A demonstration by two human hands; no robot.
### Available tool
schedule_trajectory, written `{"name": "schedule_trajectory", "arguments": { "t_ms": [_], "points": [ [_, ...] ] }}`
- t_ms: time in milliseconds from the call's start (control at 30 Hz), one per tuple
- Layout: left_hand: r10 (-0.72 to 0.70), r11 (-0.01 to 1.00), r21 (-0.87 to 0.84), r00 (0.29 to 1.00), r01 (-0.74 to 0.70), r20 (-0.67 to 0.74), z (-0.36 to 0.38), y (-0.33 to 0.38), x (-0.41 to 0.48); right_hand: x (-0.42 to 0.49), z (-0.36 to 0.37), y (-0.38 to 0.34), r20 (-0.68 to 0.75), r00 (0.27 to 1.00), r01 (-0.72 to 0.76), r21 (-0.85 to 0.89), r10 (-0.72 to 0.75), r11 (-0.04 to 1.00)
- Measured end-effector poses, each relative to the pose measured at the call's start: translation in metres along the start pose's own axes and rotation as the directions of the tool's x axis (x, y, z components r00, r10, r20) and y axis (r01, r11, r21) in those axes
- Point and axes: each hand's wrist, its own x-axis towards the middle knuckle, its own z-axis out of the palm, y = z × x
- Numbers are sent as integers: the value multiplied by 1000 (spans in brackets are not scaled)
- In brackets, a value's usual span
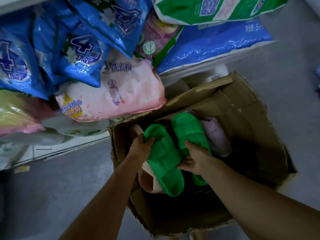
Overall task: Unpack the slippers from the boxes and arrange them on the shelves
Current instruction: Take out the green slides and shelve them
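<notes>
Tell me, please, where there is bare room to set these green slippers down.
The grey floor left of the cardboard box, below the shelf, is bare; so is the floor right of it. The shelf is piled with bags, the box with slippers.

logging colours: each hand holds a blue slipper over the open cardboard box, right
Not blue: green, as the head view shows. The left hand holds one green slipper and the right hand another green slipper, over the open cardboard box.
</notes>
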Motion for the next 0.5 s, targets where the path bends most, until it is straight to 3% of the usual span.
{"name": "schedule_trajectory", "arguments": {
  "t_ms": [233, 367, 500],
  "points": [
    [-40, 960, -272, 995, 64, 93, -22, 7, -34, -25, 3, 6, -21, 989, 146, 163, -144, 976],
    [80, 990, -120, 996, -75, 38, -33, 18, -70, -68, -1, -4, -52, 978, 209, 110, -204, 972],
    [182, 969, -190, 976, -158, 121, -48, 30, -115, -112, -14, -13, -43, 957, 289, 14, -288, 957]
  ]
}}
